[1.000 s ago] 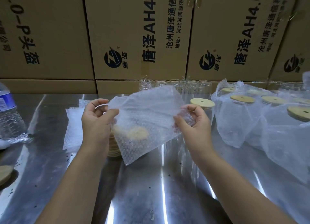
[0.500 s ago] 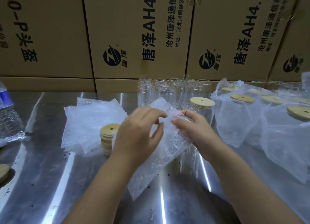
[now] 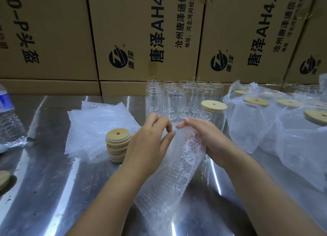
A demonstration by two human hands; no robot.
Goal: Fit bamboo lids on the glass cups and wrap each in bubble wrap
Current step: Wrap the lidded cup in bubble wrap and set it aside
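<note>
1. Two hands, the left hand and right hand, pinch the top edge of the bubble wrap sheet just in front of the lidded glass cup.
2. The sheet looks light, limp and slippery: hold its edges.
3. That cup is likely fragile and smooth; grip its wall, not the lid.

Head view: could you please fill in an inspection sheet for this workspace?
Surface: table, shiny steel with dark specks.
Job's things: bare cups at the back; one lidded cup beside them; lid stack; wrap pile; wrapped cups at right.
Clutter: water bottle and a lone lid at the left edge.
Hands: left hand and right hand both pinch one sheet near its top.
Cables: nothing seen.
Surroundings: printed cartons stacked behind.
</note>
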